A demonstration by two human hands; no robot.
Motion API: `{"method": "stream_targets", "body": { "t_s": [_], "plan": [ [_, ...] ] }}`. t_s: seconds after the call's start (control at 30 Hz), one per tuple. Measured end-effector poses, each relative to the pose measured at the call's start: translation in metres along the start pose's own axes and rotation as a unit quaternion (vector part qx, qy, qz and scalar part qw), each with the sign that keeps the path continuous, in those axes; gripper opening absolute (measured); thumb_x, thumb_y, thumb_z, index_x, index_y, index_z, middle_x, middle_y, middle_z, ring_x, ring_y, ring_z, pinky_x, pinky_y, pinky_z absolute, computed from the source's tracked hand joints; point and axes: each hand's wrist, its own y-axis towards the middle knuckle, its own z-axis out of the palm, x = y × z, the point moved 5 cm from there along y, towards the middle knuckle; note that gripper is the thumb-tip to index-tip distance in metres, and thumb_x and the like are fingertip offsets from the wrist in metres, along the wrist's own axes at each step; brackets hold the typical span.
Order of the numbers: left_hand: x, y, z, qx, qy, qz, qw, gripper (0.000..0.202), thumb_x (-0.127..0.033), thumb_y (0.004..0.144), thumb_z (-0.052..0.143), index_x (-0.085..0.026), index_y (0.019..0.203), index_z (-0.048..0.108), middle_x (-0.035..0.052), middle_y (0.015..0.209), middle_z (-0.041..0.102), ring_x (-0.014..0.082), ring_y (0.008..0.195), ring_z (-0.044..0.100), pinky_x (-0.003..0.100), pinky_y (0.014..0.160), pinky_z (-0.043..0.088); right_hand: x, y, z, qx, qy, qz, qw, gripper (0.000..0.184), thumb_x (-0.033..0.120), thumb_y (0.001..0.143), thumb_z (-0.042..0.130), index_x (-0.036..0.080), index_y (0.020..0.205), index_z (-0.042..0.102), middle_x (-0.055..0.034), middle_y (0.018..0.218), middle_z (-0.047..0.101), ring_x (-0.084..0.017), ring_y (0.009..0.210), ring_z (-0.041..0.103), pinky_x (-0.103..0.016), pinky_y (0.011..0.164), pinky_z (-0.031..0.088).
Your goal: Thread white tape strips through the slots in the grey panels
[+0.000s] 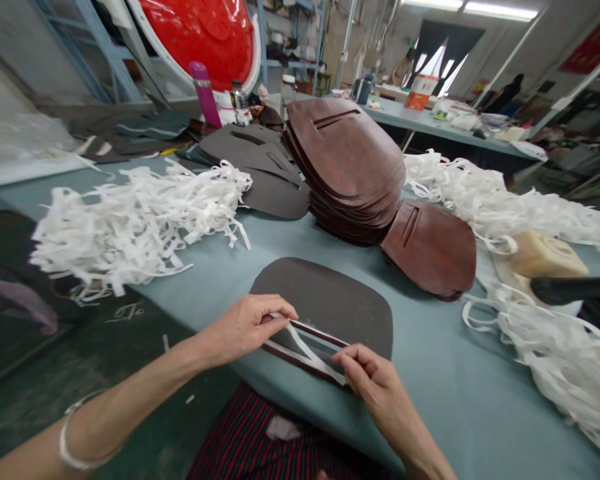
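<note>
A dark grey panel (pixel 337 297) with rounded corners and a long slot lies at the table's near edge. Reddish-brown edging shows along the slot and the panel's near side. My left hand (pixel 253 323) pinches the upper end of a white strip (pixel 307 350) between thumb and fingertips. The strip slants down to the right across the slot, its lower part lying along the near edge. Over the slot's right end, my right hand (pixel 370 373) is closed, thumb against fingers, close to the strip's lower end. What its fingertips hold is hidden.
Brown leather-like slotted panels (pixel 350 153) stand in a tall stack, with a lower pile (pixel 433 243) beside it. Loose white strips (pixel 140 217) heap at left; more strips (pixel 555 353) lie right. Slotted grey panels (pixel 265 167), a purple bottle (pixel 206 93) and a beige block (pixel 547 255) are around.
</note>
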Motion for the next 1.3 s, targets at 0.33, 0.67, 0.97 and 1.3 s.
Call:
{"method": "stream_targets", "body": {
  "t_s": [0.33, 0.67, 0.97, 1.3],
  "plan": [
    [-0.019, -0.016, 0.019, -0.005, -0.008, -0.005, 1.0, 0.012, -0.02, 0.086, 0.055, -0.021, 0.091, 0.066, -0.0025, 0.084, 0.067, 0.0089, 0.067, 0.055, 0.02, 0.062, 0.039, 0.019, 0.001, 0.034, 0.051, -0.035, -0.061, 0.996, 0.028, 0.041, 0.094, 0.043, 0.02, 0.087, 0.06, 0.0031, 0.068, 0.051, -0.012, 0.066, 0.047, -0.022, 0.061, 0.036],
    [0.02, -0.031, 0.004, 0.0, 0.059, -0.061, 0.996, 0.017, -0.024, 0.087, 0.049, -0.018, 0.08, 0.063, -0.0016, 0.07, 0.06, 0.0116, 0.064, 0.053, 0.022, 0.059, 0.036, -0.015, -0.012, -0.008, -0.061, -0.239, -0.007, 0.969, 0.033, 0.046, 0.09, 0.045, 0.022, 0.075, 0.063, 0.0004, 0.066, 0.061, -0.016, 0.063, 0.058, -0.024, 0.06, 0.039],
    [0.053, -0.034, -0.008, -0.055, 0.116, -0.165, 0.978, 0.016, -0.027, 0.083, 0.05, -0.02, 0.075, 0.062, -0.003, 0.062, 0.061, 0.0128, 0.058, 0.055, 0.023, 0.056, 0.035, -0.035, -0.017, -0.018, -0.137, -0.311, -0.017, 0.94, 0.036, 0.055, 0.087, 0.044, 0.026, 0.074, 0.06, 0.0007, 0.068, 0.064, -0.017, 0.06, 0.06, -0.026, 0.057, 0.044],
    [0.06, -0.027, -0.011, -0.045, 0.124, -0.21, 0.969, 0.015, -0.026, 0.078, 0.049, -0.019, 0.074, 0.062, -0.0014, 0.064, 0.063, 0.0137, 0.058, 0.057, 0.023, 0.054, 0.034, -0.04, -0.018, -0.025, -0.142, -0.302, -0.035, 0.942, 0.034, 0.054, 0.087, 0.044, 0.026, 0.08, 0.062, -0.0005, 0.074, 0.067, -0.017, 0.064, 0.064, -0.025, 0.059, 0.047]
  ]
}}
